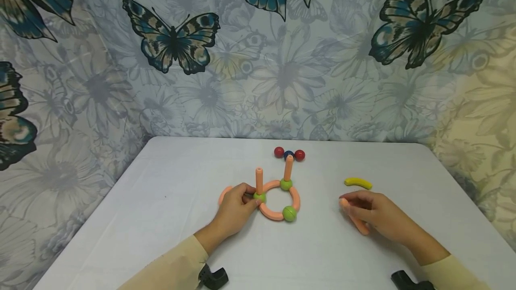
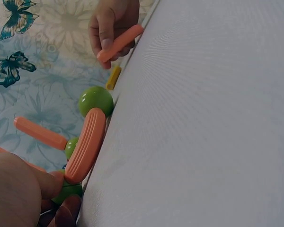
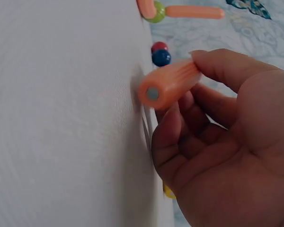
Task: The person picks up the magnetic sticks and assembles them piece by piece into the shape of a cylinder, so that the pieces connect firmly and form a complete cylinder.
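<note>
An assembly of curved orange sticks (image 1: 296, 198) and green balls lies as a ring on the table. Two straight orange sticks stand up from it, one on the left green ball (image 1: 260, 197), another on the far green ball (image 1: 285, 185). The front right ball (image 1: 289, 213) bears no upright. With thumb and fingers my left hand (image 1: 235, 209) pinches the left ball. To the right of the ring, my right hand (image 1: 380, 216) holds a loose orange stick (image 3: 173, 85) just above the table; a grey metallic disc shows in its end.
Behind the ring sit two red balls (image 1: 279, 152) and a blue ball (image 1: 288, 154). A curved yellow stick (image 1: 358, 183) lies beyond my right hand. Another orange piece (image 1: 224, 194) is partly hidden behind my left hand. The white table (image 1: 161, 200) meets a butterfly-patterned cloth at the back.
</note>
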Demonstrator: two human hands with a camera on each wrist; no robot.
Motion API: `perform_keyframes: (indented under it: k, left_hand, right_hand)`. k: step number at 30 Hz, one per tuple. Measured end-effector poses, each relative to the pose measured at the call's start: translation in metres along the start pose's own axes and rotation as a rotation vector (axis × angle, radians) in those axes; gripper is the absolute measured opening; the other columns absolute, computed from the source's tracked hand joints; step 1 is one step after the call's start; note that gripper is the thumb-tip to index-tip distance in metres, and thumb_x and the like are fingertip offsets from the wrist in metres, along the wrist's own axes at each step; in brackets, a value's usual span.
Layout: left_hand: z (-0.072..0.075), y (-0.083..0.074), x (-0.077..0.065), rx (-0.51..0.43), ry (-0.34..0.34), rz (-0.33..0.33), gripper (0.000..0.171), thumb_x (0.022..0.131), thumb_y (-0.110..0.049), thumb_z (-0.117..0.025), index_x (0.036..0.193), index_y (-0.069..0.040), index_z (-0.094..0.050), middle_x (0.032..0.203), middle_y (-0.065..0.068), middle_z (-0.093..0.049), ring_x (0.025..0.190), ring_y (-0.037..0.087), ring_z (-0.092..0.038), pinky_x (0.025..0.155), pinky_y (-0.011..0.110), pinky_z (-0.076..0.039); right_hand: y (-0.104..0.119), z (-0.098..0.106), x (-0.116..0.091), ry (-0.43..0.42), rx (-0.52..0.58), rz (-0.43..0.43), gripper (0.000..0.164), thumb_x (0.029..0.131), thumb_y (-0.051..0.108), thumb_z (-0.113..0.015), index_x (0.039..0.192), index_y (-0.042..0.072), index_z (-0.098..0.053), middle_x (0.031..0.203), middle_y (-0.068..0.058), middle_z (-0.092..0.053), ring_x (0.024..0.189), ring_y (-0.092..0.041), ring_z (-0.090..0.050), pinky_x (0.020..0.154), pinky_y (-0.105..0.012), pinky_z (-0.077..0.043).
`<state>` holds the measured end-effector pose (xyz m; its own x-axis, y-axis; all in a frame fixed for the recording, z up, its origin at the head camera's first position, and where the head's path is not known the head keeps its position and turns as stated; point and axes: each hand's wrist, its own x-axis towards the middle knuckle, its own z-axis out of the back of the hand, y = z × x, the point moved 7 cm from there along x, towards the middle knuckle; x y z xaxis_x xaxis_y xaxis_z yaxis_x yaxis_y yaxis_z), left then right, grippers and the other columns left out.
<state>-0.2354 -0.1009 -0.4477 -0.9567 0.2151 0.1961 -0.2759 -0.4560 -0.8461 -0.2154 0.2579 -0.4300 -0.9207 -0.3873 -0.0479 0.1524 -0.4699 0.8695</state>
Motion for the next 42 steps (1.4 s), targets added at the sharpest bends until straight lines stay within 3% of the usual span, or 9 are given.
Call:
perform_keyframes:
  k: [2,4,11,17,24,27,34,42]
  left_hand:
    - [0.000,0.000,0.000,-0.003,0.001,-0.004,0.017,0.102,-0.007,-0.077,0.118,-0.003,-0.072,0.089,-0.003,-0.067,0.075,0.012,-0.064,0.063,0.027,-0.052]
    - [0.000,0.000,-0.001,-0.009,0.001,-0.011,0.018,0.102,-0.007,-0.077,0.118,-0.002,-0.072,0.089,-0.002,-0.067,0.075,0.012,-0.064,0.063,0.028,-0.052]
    - [0.000,0.000,0.000,-0.006,0.003,-0.008,0.019,0.101,-0.006,-0.076,0.119,-0.001,-0.072,0.087,-0.003,-0.066,0.076,0.012,-0.064,0.064,0.028,-0.052]
    - [0.000,-0.002,0.000,-0.002,0.006,-0.009,0.019,0.101,-0.006,-0.076,0.119,-0.001,-0.072,0.087,-0.002,-0.066,0.077,0.012,-0.064,0.064,0.028,-0.052]
    - [-0.001,-0.001,0.000,0.002,0.003,-0.018,0.018,0.102,-0.007,-0.077,0.118,-0.002,-0.072,0.090,-0.002,-0.066,0.075,0.012,-0.063,0.063,0.028,-0.052]
    - [-0.001,0.000,0.000,-0.001,0.002,-0.025,0.018,0.101,-0.007,-0.077,0.118,-0.002,-0.072,0.090,-0.002,-0.066,0.075,0.011,-0.063,0.062,0.028,-0.052]
    - [0.000,0.000,-0.001,0.001,-0.006,-0.005,0.018,0.101,-0.008,-0.077,0.118,-0.003,-0.072,0.089,-0.003,-0.066,0.075,0.011,-0.063,0.063,0.027,-0.052]
    - [0.001,-0.002,-0.002,0.001,-0.019,-0.024,0.018,0.101,-0.009,-0.079,0.116,-0.003,-0.073,0.088,-0.001,-0.064,0.073,0.013,-0.061,0.062,0.027,-0.050]
  right_hand:
    - [0.003,-0.002,-0.001,0.010,0.032,0.022,0.040,0.113,0.025,-0.064,0.138,-0.007,-0.064,0.071,-0.010,-0.065,0.084,-0.025,-0.067,0.073,-0.032,-0.053]
    - [0.006,-0.004,-0.001,0.012,0.062,0.042,0.036,0.114,0.024,-0.063,0.136,-0.005,-0.063,0.071,-0.011,-0.067,0.085,-0.027,-0.067,0.073,-0.033,-0.054]
    - [0.016,-0.013,0.002,-0.049,0.171,0.041,0.037,0.114,0.018,-0.063,0.139,-0.007,-0.058,0.113,-0.015,-0.073,0.096,-0.023,-0.070,0.073,-0.039,-0.060]
    - [0.027,-0.029,0.003,-0.032,0.240,0.050,0.042,0.115,0.018,-0.059,0.146,-0.010,-0.051,0.123,-0.025,-0.070,0.105,-0.031,-0.076,0.077,-0.042,-0.064]
    - [0.042,-0.041,0.004,-0.045,0.292,0.064,0.044,0.109,0.010,-0.069,0.144,-0.012,-0.055,0.133,-0.032,-0.061,0.110,-0.035,-0.074,0.084,-0.038,-0.063]
    - [0.053,-0.046,0.005,-0.058,0.250,0.110,0.040,0.107,0.010,-0.073,0.139,-0.010,-0.060,0.128,-0.031,-0.065,0.108,-0.033,-0.074,0.085,-0.037,-0.063]
    - [0.078,-0.052,0.017,-0.112,0.085,0.213,0.027,0.104,0.011,-0.076,0.130,0.009,-0.069,0.120,-0.014,-0.071,0.107,-0.026,-0.071,0.088,-0.033,-0.060]
    - [0.095,-0.064,0.036,-0.092,0.111,0.286,0.027,0.105,0.005,-0.074,0.131,0.004,-0.069,0.119,-0.011,-0.072,0.101,-0.029,-0.070,0.086,-0.033,-0.060]
